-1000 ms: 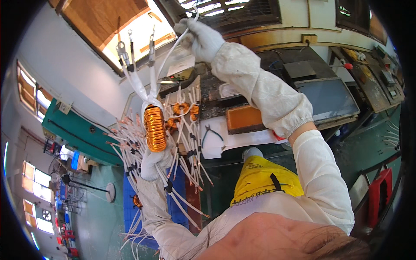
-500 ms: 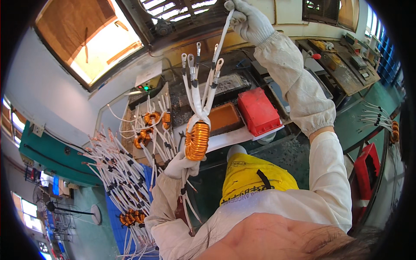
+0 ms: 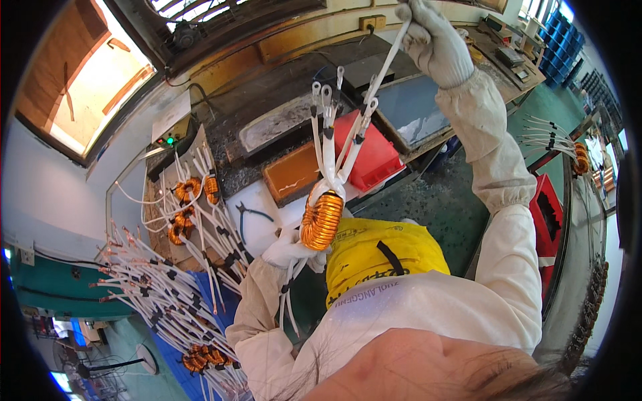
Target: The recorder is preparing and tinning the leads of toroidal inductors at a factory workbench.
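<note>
My gloved left hand [image 3: 295, 251] is closed round the base of a copper-wound toroidal coil [image 3: 322, 222], in front of my body. White sleeved leads [image 3: 326, 155] rise from the coil, several ending in metal ring terminals [image 3: 326, 95]. Other white leads [image 3: 286, 294] hang below that hand. At the upper right, my gloved right hand [image 3: 435, 47] is raised at arm's length. Its fingers are closed on the far end of one long white lead [image 3: 388, 67], which runs taut and slanting from the bundle. The glove hides that lead's tip.
Beyond the coil are a red plastic bin [image 3: 366, 157], a brown-filled tray [image 3: 291, 175] and a long grey trough [image 3: 281, 123]. Cutting pliers [image 3: 249, 212] lie on a white surface. Leftward are finished-looking coils [image 3: 187, 190] and heaped white leads [image 3: 164, 284]. Another coil [image 3: 580, 158] sits at right.
The whole view has swung, so the bench and heaped leads appear farther left. Both hands and the coil appear slightly farther right, with the same holds kept.
</note>
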A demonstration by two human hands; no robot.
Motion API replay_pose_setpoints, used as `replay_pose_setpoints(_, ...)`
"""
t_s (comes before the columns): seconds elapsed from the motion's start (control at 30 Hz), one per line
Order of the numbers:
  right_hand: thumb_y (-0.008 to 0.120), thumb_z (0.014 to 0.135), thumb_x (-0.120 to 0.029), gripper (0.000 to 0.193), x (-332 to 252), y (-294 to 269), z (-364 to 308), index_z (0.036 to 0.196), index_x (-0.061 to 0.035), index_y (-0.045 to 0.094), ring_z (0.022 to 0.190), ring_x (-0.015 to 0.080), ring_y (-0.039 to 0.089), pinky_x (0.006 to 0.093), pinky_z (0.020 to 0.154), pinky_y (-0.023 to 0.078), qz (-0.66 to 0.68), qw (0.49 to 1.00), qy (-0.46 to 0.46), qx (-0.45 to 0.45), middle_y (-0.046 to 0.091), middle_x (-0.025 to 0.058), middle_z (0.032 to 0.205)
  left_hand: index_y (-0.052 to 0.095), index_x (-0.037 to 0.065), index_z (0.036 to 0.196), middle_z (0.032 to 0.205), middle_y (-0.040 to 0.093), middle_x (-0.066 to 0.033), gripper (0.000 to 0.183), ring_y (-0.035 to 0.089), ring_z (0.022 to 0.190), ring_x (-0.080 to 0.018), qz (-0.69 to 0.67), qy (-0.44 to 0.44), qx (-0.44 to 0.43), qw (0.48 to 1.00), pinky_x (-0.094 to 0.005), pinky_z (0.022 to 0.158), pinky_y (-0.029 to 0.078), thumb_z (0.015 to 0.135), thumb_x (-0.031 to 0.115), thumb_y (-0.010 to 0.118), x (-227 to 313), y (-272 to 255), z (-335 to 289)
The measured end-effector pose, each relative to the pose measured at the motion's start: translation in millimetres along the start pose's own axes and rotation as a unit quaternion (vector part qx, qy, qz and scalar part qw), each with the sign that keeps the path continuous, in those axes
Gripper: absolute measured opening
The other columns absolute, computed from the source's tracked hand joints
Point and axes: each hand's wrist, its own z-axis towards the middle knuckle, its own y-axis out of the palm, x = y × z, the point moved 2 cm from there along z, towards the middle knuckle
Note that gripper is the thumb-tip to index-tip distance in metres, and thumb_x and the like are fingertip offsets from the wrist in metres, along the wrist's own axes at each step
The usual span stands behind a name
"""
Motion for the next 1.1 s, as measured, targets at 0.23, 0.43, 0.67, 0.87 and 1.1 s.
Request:
replay_pose_setpoints(0.23,0.050,0.098,-0.011,0.021,27,-67,13,0.115,0.0017,0.054,0.056,0.0055,0.044,0.0174,0.052,0.040,0.046,0.996,0.022,0.080,0.062,0.0084,0.089,0.061,-0.007,0.100,0.077,0.066,-0.0147,0.041,0.067,0.063,-0.0258,0.018,-0.026,0.035,0.999,-0.0342,0.058,0.056,0.077,0.025,0.072,32,12,15)
replay_pose_setpoints(0.43,0.048,0.100,-0.014,0.021,40,-95,48,0.116,-0.0017,0.055,0.054,0.0046,0.040,0.0197,0.054,0.041,0.098,0.994,0.035,0.036,0.060,0.0060,0.088,0.060,-0.005,0.103,0.076,0.067,-0.0116,0.034,0.065,0.061,-0.0203,-0.024,-0.111,0.115,0.987,-0.0302,0.056,0.054,0.079,0.019,0.067,67,10,35)
replay_pose_setpoints(0.67,0.051,0.099,-0.018,0.022,31,-124,59,0.115,-0.0033,0.056,0.058,0.0050,0.044,0.0216,0.058,0.043,0.058,0.992,0.084,0.076,0.059,0.0029,0.087,0.055,0.002,0.104,0.079,0.058,-0.0040,0.029,0.055,0.060,-0.0108,0.054,-0.114,0.253,0.959,-0.0245,0.050,0.042,0.082,0.017,0.067,82,17,56)
replay_pose_setpoints(0.87,0.053,0.098,-0.018,0.026,23,-136,-4,0.118,-0.0024,0.054,0.063,0.0071,0.046,0.0218,0.061,0.044,0.029,0.991,0.055,0.119,0.057,0.0035,0.089,0.059,-0.003,0.116,0.104,0.066,-0.0080,0.035,0.064,0.096,-0.0118,0.066,0.129,0.367,0.919,-0.0230,0.083,0.049,0.082,-0.006,0.064,30,15,69)
replay_pose_setpoints(1.1,0.049,0.099,-0.019,0.029,14,-102,-133,0.123,-0.0025,0.051,0.068,0.0079,0.050,0.0238,0.067,0.046,-0.001,0.981,-0.022,0.195,0.058,0.0037,0.097,0.068,0.005,0.094,0.079,0.067,-0.0140,0.024,0.065,0.067,-0.0257,0.400,0.181,0.488,0.754,-0.0335,0.063,0.050,0.077,0.020,0.076,-52,29,42)
